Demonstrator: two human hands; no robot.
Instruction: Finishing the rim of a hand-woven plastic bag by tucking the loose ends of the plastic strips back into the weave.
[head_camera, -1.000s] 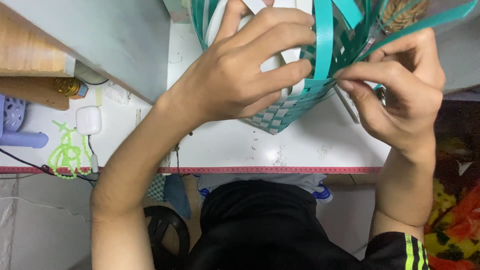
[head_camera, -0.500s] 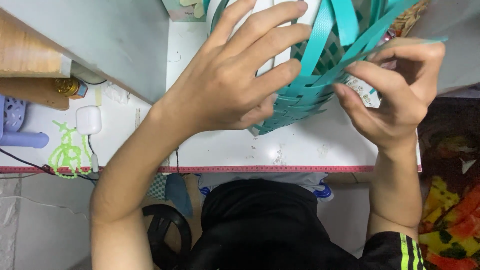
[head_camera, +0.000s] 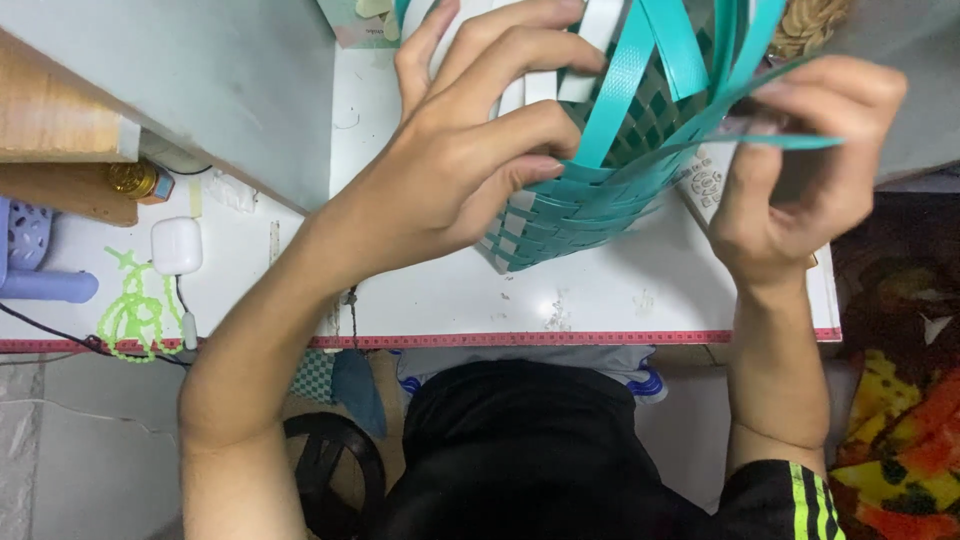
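At upper centre of the frame, above the table (head_camera: 600, 300), the basket (head_camera: 590, 205) is steadied by the left hand (head_camera: 470, 150) spread and clasped over it, while a teal strip (head_camera: 790, 142), pinched in the right hand (head_camera: 800, 170), is best drawn taut and flat.

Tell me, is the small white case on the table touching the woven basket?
No, the white case lies far left of the teal woven basket, well apart.

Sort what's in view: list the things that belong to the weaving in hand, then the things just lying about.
In hand:
- teal and white woven basket, braced by the left hand
- loose teal strip, pinched by the right hand

Lying about:
- white earbud case
- green bead string
- purple plastic piece
- gold-capped bottle
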